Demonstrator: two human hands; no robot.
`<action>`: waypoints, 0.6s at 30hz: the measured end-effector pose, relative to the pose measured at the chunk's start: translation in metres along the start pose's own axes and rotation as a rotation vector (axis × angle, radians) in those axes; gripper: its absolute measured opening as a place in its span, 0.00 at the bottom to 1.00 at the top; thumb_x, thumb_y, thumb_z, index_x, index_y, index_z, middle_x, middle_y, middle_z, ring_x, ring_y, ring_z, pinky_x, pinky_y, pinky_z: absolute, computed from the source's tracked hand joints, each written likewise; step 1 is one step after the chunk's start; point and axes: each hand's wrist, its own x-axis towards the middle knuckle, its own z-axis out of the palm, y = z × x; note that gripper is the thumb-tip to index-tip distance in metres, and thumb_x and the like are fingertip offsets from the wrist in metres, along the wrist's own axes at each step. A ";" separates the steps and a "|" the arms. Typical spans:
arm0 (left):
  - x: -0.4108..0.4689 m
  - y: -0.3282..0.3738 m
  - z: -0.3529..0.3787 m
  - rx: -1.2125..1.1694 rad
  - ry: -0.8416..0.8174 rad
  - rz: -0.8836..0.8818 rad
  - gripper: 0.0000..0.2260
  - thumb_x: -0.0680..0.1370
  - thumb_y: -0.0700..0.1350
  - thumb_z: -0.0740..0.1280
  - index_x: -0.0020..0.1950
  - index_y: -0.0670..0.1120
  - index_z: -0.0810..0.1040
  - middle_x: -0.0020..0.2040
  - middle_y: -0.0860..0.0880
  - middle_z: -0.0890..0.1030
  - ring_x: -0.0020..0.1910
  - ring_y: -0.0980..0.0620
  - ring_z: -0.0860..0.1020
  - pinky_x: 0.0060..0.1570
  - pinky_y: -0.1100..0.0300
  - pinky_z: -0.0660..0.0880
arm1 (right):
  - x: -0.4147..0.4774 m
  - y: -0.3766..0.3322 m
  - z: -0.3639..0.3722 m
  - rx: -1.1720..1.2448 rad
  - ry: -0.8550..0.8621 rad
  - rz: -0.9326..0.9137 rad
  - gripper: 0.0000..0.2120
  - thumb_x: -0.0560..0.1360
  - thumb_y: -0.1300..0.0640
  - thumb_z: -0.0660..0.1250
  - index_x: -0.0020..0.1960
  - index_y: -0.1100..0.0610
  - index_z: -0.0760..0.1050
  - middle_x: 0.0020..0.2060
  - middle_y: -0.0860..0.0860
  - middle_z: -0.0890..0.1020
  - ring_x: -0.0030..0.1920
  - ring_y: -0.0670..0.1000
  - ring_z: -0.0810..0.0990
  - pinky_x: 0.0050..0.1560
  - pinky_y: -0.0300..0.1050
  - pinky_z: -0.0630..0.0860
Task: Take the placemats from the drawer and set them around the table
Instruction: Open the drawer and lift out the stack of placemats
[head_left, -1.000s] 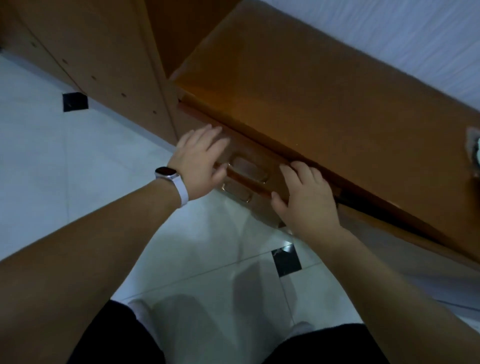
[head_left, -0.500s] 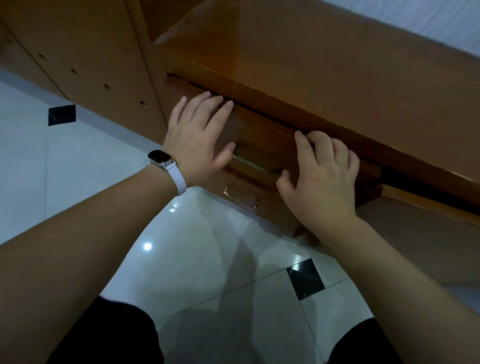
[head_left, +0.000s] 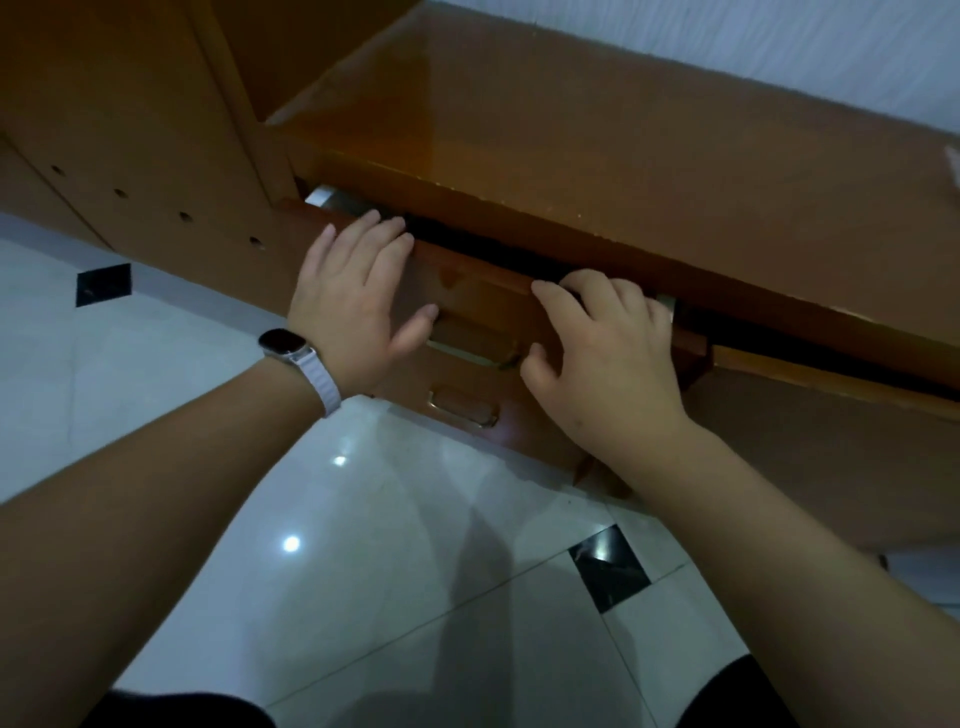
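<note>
The top drawer of a brown wooden cabinet stands pulled out a little, with a dark gap behind its front. Nothing inside the gap can be made out, and no placemats show. My left hand, with a white watch at the wrist, grips the left part of the drawer front, fingers hooked over its top edge and thumb on the face. My right hand grips the right part the same way, fingers curled into the gap. The drawer's metal handle lies between my hands.
A second drawer with a metal handle sits just below. A tall wooden panel with holes stands at the left. A metal rail shows at the drawer's left end. White glossy floor tiles lie under me.
My fingers went from lying flat on the drawer front to hooking over its top edge. The drawer has come out, opening a dark gap.
</note>
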 end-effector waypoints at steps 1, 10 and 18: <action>0.000 0.000 -0.004 0.020 0.001 0.011 0.29 0.76 0.61 0.62 0.68 0.41 0.71 0.68 0.42 0.73 0.70 0.42 0.67 0.70 0.44 0.58 | 0.001 0.000 -0.003 0.017 -0.015 -0.006 0.22 0.73 0.52 0.67 0.67 0.55 0.75 0.58 0.54 0.78 0.58 0.58 0.75 0.58 0.57 0.69; -0.006 -0.012 -0.036 -0.082 0.001 0.173 0.21 0.78 0.59 0.61 0.56 0.43 0.80 0.49 0.41 0.79 0.47 0.40 0.76 0.44 0.49 0.71 | -0.002 -0.002 -0.036 0.171 -0.268 -0.067 0.22 0.79 0.49 0.63 0.72 0.50 0.69 0.61 0.48 0.74 0.59 0.52 0.72 0.58 0.48 0.74; -0.028 -0.017 -0.048 -0.187 0.019 0.222 0.17 0.78 0.56 0.65 0.57 0.44 0.81 0.48 0.45 0.81 0.45 0.43 0.77 0.43 0.49 0.73 | -0.002 -0.011 -0.051 0.195 -0.380 -0.113 0.17 0.79 0.46 0.62 0.67 0.46 0.72 0.54 0.45 0.74 0.53 0.47 0.75 0.49 0.44 0.77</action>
